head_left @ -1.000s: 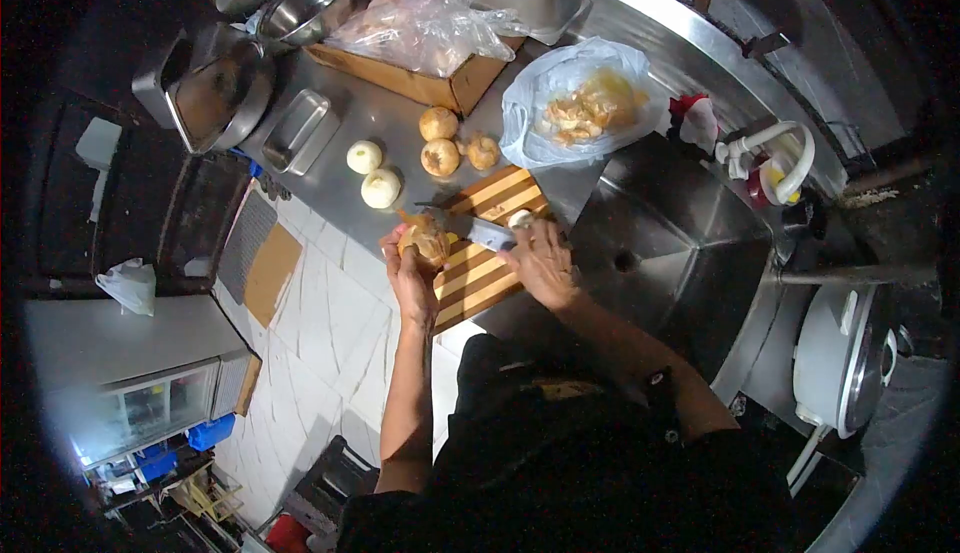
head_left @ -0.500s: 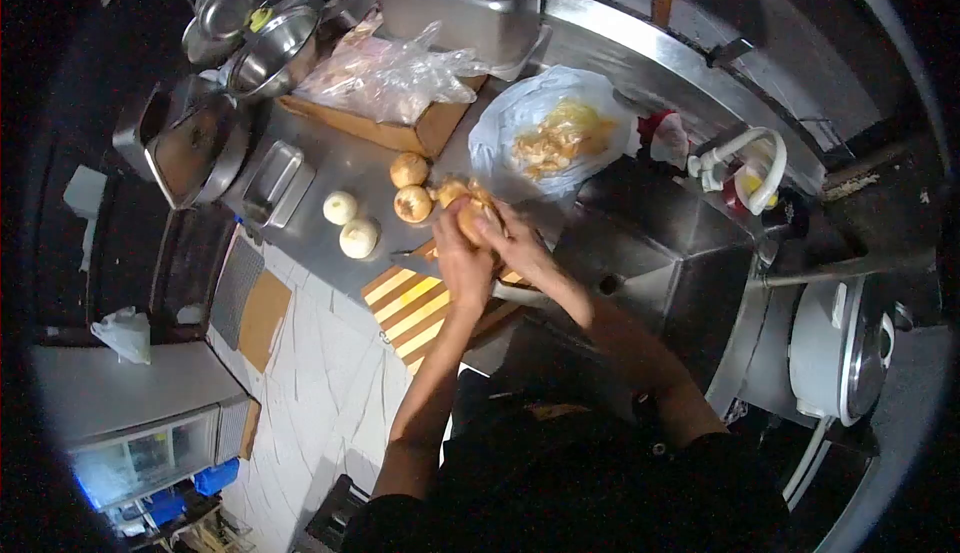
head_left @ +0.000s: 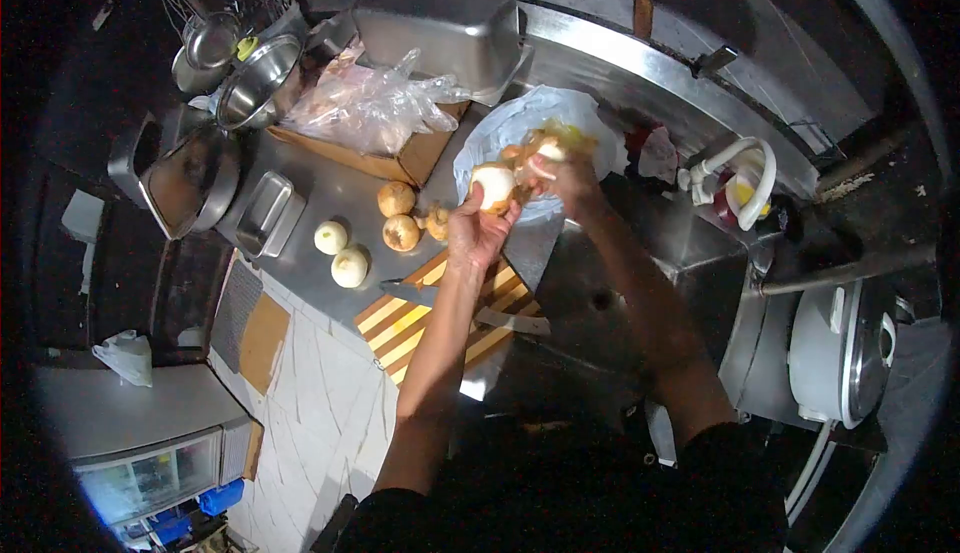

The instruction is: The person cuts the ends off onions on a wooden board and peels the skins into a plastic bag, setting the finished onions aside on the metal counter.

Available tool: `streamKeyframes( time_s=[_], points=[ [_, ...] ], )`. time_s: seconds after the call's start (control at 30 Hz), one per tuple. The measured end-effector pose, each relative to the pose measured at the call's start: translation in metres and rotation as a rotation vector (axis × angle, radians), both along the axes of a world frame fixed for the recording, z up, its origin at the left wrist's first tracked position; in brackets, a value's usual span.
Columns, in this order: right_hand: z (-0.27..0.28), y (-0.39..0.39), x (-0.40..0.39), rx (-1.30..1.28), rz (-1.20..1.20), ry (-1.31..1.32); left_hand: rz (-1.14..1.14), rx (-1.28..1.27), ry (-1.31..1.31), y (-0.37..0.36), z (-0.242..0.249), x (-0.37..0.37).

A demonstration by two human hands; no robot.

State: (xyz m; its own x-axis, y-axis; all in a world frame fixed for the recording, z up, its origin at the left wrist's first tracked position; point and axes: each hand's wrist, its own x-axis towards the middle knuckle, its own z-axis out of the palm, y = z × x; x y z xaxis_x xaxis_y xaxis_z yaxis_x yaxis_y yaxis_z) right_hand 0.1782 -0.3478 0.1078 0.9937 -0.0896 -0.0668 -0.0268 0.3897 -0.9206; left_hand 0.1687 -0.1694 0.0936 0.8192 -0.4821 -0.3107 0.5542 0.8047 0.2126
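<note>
My left hand (head_left: 478,231) is wrapped round a partly peeled onion (head_left: 493,187), its white flesh showing and brown skin on its lower part. Over a pale plastic bag (head_left: 478,143), my right hand (head_left: 572,181) has its fingers closed on onion skin (head_left: 538,165); blur hides some of it. Brown, unpeeled onions (head_left: 396,199) sit on the counter left of my hands. Two peeled white onions (head_left: 349,267) rest nearer the counter edge. Beneath my left forearm lies a striped cutting board (head_left: 395,325), with a knife (head_left: 512,321) across it, partly hidden by the arm.
A cardboard box (head_left: 415,158) with clear plastic stands behind the onions, beside a large metal pan (head_left: 440,28). To the left are a small steel tray (head_left: 270,215) and a steel bowl (head_left: 258,83). A dark sink (head_left: 640,243) with a white faucet hose (head_left: 768,183) is at right.
My hands have moved apart. The right went up and right over the bag with skin; the left turned palm up under the onion, whose white side now shows.
</note>
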Motion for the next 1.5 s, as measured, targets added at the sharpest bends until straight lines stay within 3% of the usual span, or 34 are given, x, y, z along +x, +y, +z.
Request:
streamKeyframes(
  time_s=[0.1, 0.17, 0.2, 0.27, 0.3, 0.33, 0.4, 0.43, 0.5, 0.57, 0.6, 0.67, 0.73, 0.77, 0.9, 0.97, 1.0, 1.07, 1.13, 1.17, 1.23, 1.33, 1.37, 1.4, 1.47, 1.5],
  points=[
    [-0.019, -0.038, 0.036, 0.019, -0.001, 0.170, 0.018, -0.058, -0.116, 0.017, 0.002, 0.003],
    [-0.017, -0.044, 0.047, -1.415, -0.370, -0.190, -0.006, -0.055, -0.122, 0.025, 0.004, 0.004],
    [-0.028, -0.050, 0.055, -1.412, -0.363, -0.192, -0.035, -0.048, -0.124, 0.030, 0.004, 0.004],
    [-0.061, -0.058, 0.071, -1.694, -0.276, -0.427, -0.073, -0.107, -0.150, 0.037, 0.002, 0.007],
    [-0.041, -0.045, 0.060, -1.873, -0.021, -0.090, -0.085, -0.123, -0.131, 0.040, 0.005, 0.007],
    [-0.034, -0.037, 0.052, -1.871, -0.020, -0.096, -0.098, -0.139, -0.112, 0.042, 0.008, 0.007],
    [-0.027, -0.024, 0.038, -2.129, -0.490, -0.537, -0.082, -0.064, -0.136, 0.051, 0.014, 0.009],
    [-0.019, -0.015, 0.029, -2.127, -0.477, -0.544, -0.067, 0.009, -0.154, 0.057, 0.019, 0.007],
    [-0.010, 0.013, 0.006, -1.935, -0.135, -0.373, 0.053, 0.165, -0.174, 0.075, 0.032, 0.005],
    [-0.036, 0.056, -0.046, -1.566, 0.271, -0.173, 0.138, 0.284, -0.309, 0.083, 0.051, 0.001],
    [-0.024, 0.080, -0.086, -1.611, 0.361, -0.259, 0.145, 0.287, -0.305, 0.082, 0.057, -0.001],
    [-0.059, 0.118, -0.129, -1.539, 0.457, -0.282, 0.036, 0.590, -0.448, 0.073, 0.067, -0.008],
    [-0.067, 0.132, -0.151, -1.591, 0.317, -0.408, -0.037, 0.586, -0.412, 0.053, 0.077, -0.030],
    [-0.090, 0.139, -0.158, -1.780, 0.223, -0.434, -0.069, 0.572, -0.406, 0.046, 0.075, -0.039],
    [-0.104, 0.121, -0.169, -1.715, 0.274, -0.599, -0.121, 0.436, -0.399, 0.047, 0.079, -0.059],
    [-0.113, 0.109, -0.175, -1.324, 0.198, -0.319, -0.031, 0.454, -0.453, 0.061, 0.094, -0.057],
    [-0.097, 0.096, -0.175, -1.325, 0.195, -0.316, 0.005, 0.456, -0.490, 0.070, 0.104, -0.051],
    [-0.030, 0.068, -0.164, -0.901, 0.230, 0.122, 0.128, 0.501, -0.527, 0.080, 0.128, -0.045],
    [0.001, 0.056, -0.142, -0.867, -0.061, 0.071, 0.154, 0.577, -0.532, 0.080, 0.125, -0.034],
    [0.012, 0.048, -0.130, -0.867, -0.074, 0.072, 0.100, 0.507, -0.439, 0.077, 0.117, -0.026],
    [0.029, 0.030, -0.108, -0.623, -0.047, 0.290, -0.009, 0.430, -0.332, 0.060, 0.097, -0.012],
    [0.034, 0.020, -0.082, -0.597, -0.205, 0.076, -0.058, 0.520, -0.210, 0.026, 0.064, 0.003],
    [0.037, 0.015, -0.076, -0.793, -0.188, -0.004, -0.060, 0.572, -0.198, 0.015, 0.056, 0.006],
    [0.032, 0.013, -0.065, -0.793, -0.204, 0.001, -0.075, 0.570, -0.204, 0.006, 0.053, 0.010],
    [0.015, 0.017, -0.046, -1.003, -0.546, -0.580, -0.056, 0.620, -0.207, -0.010, 0.047, 0.016],
    [0.042, 0.021, -0.058, -0.972, -0.276, -0.192, -0.116, 0.620, -0.242, -0.014, 0.036, 0.024]
  ],
)
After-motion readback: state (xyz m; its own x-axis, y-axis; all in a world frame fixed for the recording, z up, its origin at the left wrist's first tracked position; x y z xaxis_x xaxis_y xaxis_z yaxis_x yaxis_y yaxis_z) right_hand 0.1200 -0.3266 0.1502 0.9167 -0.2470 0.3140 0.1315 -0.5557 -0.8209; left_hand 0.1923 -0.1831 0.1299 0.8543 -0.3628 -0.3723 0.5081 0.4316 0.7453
